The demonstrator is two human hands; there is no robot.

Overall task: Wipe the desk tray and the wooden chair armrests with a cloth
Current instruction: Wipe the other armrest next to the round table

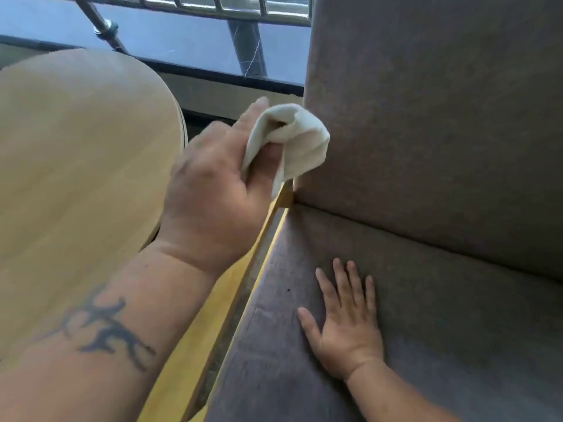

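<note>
My left hand [213, 190] is shut on a bunched cream cloth [292, 141], held over the far end of the yellow wooden armrest [213, 315], right where it meets the chair's backrest. The cloth's lower corner hangs down to the armrest end. A light wooden desk tray [76, 166] with a rounded edge lies to the left of the armrest, under my tattooed forearm. My right hand [344, 318] rests flat, fingers spread, on the grey seat cushion [441, 345].
The grey fabric backrest [441, 117] rises at the right. Behind it are a glass window, a dark sill and a metal railing [213, 7]. A chrome bar [103, 28] slants down behind the tray.
</note>
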